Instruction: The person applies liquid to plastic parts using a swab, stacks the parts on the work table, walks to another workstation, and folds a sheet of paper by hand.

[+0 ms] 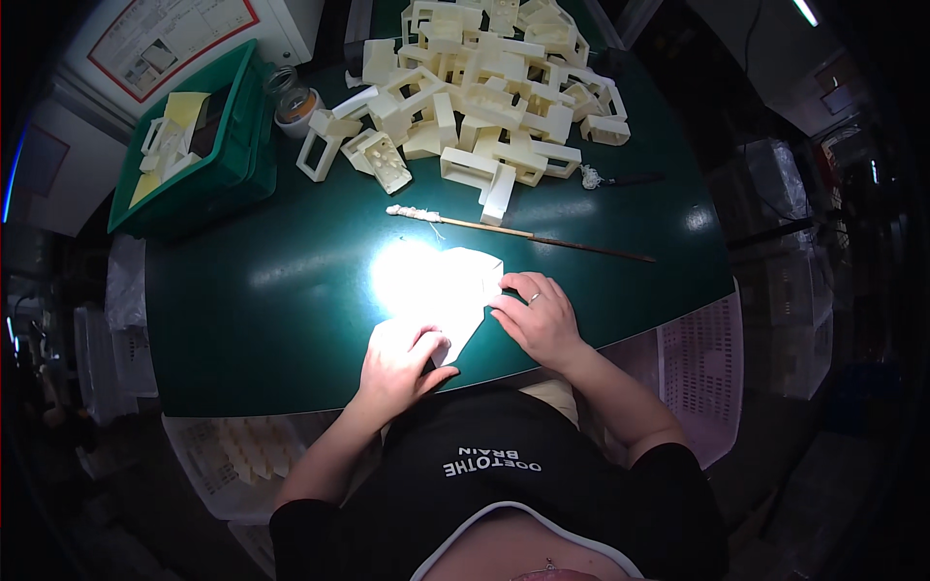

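Observation:
Under a bright patch of light, a pale plastic part is at the near side of the green table, its outline partly washed out. My left hand grips its near left edge with fingers curled and thumb toward me. On its right side, my right hand pinches the edge between thumb and fingers. Just beyond lies a thin stick with white cloth or thread wound round its left end. Farther back is a heap of cream plastic frames.
A green bin with pale parts and yellow sheets stands at the back left, beside a glass jar. A dark-handled tool lies to the right of the heap. Below the table edge are a pink basket and a white basket.

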Available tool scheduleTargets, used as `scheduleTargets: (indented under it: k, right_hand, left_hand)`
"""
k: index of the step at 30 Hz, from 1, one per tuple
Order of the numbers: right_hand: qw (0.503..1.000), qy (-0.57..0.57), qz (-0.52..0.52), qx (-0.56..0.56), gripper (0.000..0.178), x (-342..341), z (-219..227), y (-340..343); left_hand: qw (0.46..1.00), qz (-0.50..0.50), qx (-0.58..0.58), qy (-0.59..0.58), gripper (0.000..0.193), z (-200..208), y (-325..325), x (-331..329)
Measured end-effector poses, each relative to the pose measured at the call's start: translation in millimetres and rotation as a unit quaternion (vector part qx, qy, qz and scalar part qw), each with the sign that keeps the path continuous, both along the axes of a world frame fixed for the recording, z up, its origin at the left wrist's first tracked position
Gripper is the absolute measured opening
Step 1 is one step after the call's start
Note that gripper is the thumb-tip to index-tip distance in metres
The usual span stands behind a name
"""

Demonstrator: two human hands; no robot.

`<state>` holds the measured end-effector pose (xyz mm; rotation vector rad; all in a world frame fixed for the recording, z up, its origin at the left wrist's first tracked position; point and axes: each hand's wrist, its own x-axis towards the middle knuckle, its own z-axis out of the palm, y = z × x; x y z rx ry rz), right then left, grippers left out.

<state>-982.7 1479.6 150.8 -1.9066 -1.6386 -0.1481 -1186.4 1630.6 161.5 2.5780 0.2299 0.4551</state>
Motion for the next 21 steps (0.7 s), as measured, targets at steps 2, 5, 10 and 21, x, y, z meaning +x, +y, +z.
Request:
scheduleTargets:
  k: [2, 5, 10, 21]
  right_hand:
    - [1.000, -0.010, 0.006, -0.007, 0.016, 6.0, -0.1, 8.1]
    - [0.998, 0.041, 0.012, -0.034, 0.014, 25.0, 10.4, 12.4]
    - [0.998, 0.048, -0.032, 0.004, 0.021, 22.0, 25.4, 5.2]
    - [0.999, -0.007, 0.032, -0.007, 0.036, -45.6, -6.3, 46.0]
  left_hand:
    - [1.000, 0.019, 0.000, -0.012, 0.029, -9.4, 1.4, -2.2]
    - [0.997, 0.063, -0.012, -0.036, 0.017, -13.0, 5.4, -0.7]
    - [0.993, 0.095, -0.028, -0.059, 0.015, -25.5, 8.5, -3.6]
    - [0.986, 0.102, -0.082, -0.100, 0.012, -22.0, 17.9, 4.7]
